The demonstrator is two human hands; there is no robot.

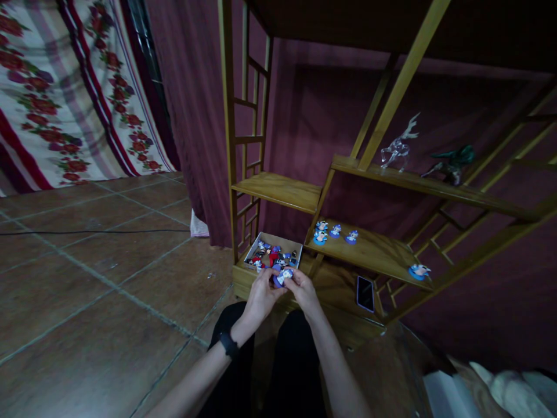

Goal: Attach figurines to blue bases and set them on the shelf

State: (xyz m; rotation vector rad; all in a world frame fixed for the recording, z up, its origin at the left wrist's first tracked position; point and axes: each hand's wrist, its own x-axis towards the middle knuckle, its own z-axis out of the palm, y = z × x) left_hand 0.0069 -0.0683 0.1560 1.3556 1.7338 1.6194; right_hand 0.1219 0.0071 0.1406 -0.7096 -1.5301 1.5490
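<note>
Both of my hands meet in front of a wooden shelf unit [282, 191]. My left hand [260, 293] and my right hand [303, 290] are closed together on one small figurine [282, 277] with a purple base and white top. Just beyond them an open cardboard box [273, 253] sits on the lowest board, holding several more small figurines in red, blue and white. On the low right shelf board [374, 252] stand several similar blue-based figurines [334, 231], and one more figurine [419, 271] stands near its right end.
A phone [365, 293] lies flat on the bottom board right of my hands. A glass deer [398, 145] and a dark green figure [452, 162] stand on the upper shelf. Dark red curtain behind; tiled floor [87, 273] with a cable to the left.
</note>
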